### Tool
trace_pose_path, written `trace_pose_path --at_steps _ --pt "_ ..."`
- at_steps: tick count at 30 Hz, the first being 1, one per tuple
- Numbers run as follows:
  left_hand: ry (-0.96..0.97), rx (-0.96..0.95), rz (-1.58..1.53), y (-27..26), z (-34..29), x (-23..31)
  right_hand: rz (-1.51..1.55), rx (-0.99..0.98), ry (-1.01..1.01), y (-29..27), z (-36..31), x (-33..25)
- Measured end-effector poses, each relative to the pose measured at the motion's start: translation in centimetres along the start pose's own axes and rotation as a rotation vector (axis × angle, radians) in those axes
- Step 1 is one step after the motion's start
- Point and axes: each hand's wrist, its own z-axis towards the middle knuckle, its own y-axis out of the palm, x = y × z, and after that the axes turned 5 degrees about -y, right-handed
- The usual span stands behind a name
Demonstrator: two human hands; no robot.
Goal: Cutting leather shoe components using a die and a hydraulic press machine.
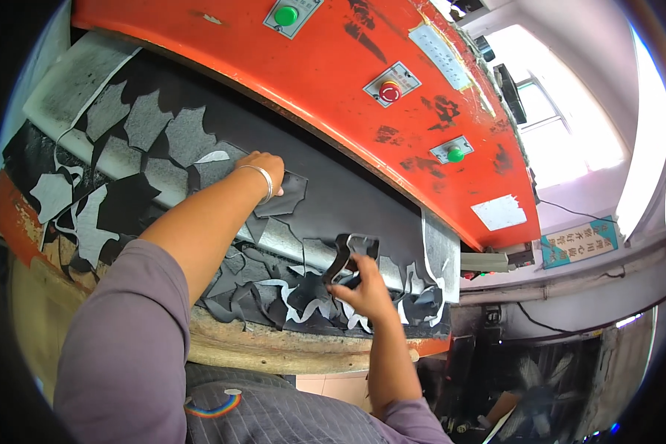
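Note:
My left hand (263, 164), with a silver bangle on the wrist, reaches far in under the orange press head (325, 66) and rests flat on a dark cut piece of sheet material (287, 194). My right hand (362, 288) holds a black metal cutting die (349, 251) upright near the front of the bed, fingers closed on its lower part. The bed (348, 200) is covered with black sheet material and many cut-out scraps in black and grey (148, 126).
The orange press head carries two green buttons (286, 15) and a red button (390, 92). A worn wooden front edge (274, 355) borders the bed. A bright window (562, 133) lies at the right, with cables and dark clutter below.

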Motion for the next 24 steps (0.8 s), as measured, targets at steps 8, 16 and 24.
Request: trace_pose_path --at_steps 8,16,24 --pt "0.06 0.172 0.001 3.1 -1.8 1.3 -0.593 -0.399 -0.664 -5.5 10.0 3.4" --pt "0.102 0.304 -0.515 5.1 -12.3 -4.6 -0.574 -0.32 -0.709 -3.8 10.1 5.4" --pt "0.114 0.26 -0.265 -0.5 -18.6 -7.9 0.457 0.122 -0.152 0.4 3.5 9.6"
